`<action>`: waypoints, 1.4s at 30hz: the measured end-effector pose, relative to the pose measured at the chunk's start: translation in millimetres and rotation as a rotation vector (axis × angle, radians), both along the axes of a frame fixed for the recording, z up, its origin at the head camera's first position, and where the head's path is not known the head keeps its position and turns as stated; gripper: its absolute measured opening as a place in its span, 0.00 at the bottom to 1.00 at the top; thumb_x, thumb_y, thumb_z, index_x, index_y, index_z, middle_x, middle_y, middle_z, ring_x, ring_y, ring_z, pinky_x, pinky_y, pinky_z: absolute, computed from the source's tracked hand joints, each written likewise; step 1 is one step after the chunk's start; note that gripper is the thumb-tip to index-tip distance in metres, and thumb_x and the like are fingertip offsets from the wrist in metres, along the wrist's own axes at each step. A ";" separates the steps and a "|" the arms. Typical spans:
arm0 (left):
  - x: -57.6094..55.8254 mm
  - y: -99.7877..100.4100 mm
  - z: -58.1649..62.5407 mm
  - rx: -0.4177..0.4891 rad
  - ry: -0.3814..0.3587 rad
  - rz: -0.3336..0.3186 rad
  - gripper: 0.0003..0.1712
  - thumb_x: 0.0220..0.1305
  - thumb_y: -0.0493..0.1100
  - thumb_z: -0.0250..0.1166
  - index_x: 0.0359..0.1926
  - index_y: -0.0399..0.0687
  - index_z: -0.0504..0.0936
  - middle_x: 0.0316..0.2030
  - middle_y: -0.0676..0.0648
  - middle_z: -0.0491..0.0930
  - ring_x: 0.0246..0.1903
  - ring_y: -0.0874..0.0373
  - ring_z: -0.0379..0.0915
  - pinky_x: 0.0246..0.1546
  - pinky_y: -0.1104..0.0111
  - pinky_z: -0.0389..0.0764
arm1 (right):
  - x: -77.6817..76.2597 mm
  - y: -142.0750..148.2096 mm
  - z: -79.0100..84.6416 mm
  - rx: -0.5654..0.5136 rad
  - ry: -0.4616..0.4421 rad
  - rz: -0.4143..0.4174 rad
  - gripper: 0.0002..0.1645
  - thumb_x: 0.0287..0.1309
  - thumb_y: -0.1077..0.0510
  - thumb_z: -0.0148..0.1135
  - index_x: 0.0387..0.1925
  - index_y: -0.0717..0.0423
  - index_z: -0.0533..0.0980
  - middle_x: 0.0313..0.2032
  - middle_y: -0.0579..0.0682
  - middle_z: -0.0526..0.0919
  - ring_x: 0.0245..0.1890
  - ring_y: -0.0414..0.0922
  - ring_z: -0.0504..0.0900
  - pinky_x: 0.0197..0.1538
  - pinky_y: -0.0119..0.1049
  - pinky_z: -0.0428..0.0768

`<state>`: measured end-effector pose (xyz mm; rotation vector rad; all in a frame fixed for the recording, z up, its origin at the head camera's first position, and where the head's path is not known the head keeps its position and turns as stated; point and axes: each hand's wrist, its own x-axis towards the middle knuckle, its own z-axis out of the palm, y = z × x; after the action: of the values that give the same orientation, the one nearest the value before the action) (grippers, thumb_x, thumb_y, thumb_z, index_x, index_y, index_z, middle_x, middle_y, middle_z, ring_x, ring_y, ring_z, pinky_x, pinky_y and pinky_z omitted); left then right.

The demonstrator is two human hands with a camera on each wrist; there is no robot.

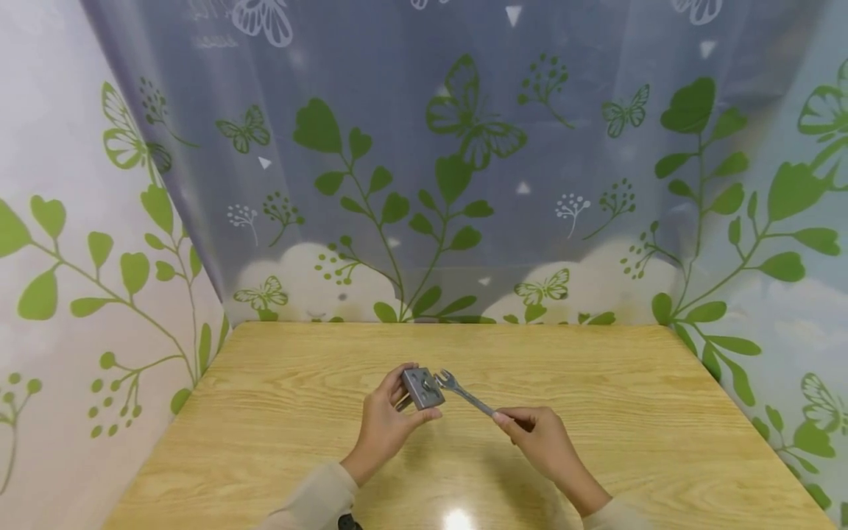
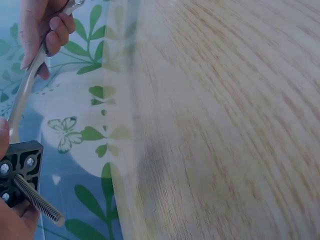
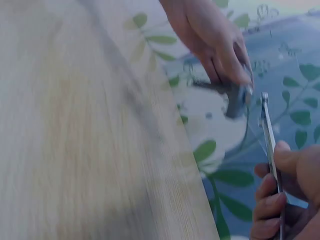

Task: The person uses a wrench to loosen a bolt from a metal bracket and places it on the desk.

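Observation:
Held by its edges in my left hand (image 1: 384, 425) is a dark square plate (image 1: 419, 394) with a recessed face. From its other side sticks out a threaded rod (image 2: 40, 201), with several shiny round spots (image 2: 30, 161) around it on the plate. My right hand (image 1: 545, 439) grips the handle of a metal wrench (image 1: 470, 397), whose open-ended head points at the plate. A small gap shows between wrench head and plate in the right wrist view. At the wrench's other end, beyond the right hand (image 2: 60, 32), is a ring-like end (image 2: 75, 3).
Both hands are above a light wood-grain table (image 1: 298, 383). Behind it hangs a grey-blue sheet (image 1: 397, 96) printed with green leaves and butterflies. Similar printed sheets stand along the left (image 1: 59, 353) and right (image 1: 801, 309) sides.

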<state>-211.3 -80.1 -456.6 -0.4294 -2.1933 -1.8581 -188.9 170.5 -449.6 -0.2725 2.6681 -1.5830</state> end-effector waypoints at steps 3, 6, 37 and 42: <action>-0.5 1.9 -2.6 -0.019 0.028 0.012 0.45 0.41 0.39 0.78 0.62 0.37 0.69 0.61 0.36 0.72 0.58 0.44 0.71 0.53 0.66 0.78 | 6.4 -14.0 -2.3 -0.016 -0.002 -0.049 0.17 0.61 0.51 0.63 0.42 0.61 0.84 0.21 0.51 0.78 0.18 0.38 0.69 0.20 0.26 0.68; -0.8 3.5 -4.2 -0.032 0.050 0.020 0.45 0.41 0.40 0.78 0.62 0.36 0.69 0.60 0.36 0.72 0.58 0.44 0.72 0.53 0.66 0.79 | 11.3 -25.2 -4.4 -0.024 0.004 -0.094 0.15 0.60 0.53 0.64 0.41 0.61 0.84 0.20 0.52 0.78 0.17 0.37 0.69 0.18 0.25 0.67; 19.9 9.6 22.2 -0.063 0.164 0.117 0.45 0.36 0.30 0.78 0.60 0.32 0.70 0.55 0.33 0.76 0.52 0.43 0.77 0.49 0.61 0.81 | 42.4 -61.8 -10.4 -0.308 -0.179 -0.091 0.25 0.64 0.50 0.60 0.48 0.69 0.79 0.15 0.44 0.70 0.12 0.34 0.62 0.15 0.21 0.61; 9.1 6.9 4.2 -0.059 0.185 0.118 0.46 0.35 0.37 0.79 0.61 0.39 0.72 0.55 0.39 0.78 0.52 0.47 0.78 0.49 0.66 0.82 | 45.1 -60.6 -10.5 -0.353 -0.203 -0.070 0.25 0.64 0.51 0.60 0.49 0.71 0.78 0.15 0.44 0.69 0.11 0.33 0.61 0.15 0.20 0.60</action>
<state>-202.3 -73.2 -452.4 -0.4531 -2.1064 -1.6273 -143.8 109.9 -460.1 -0.0219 2.2642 -1.9807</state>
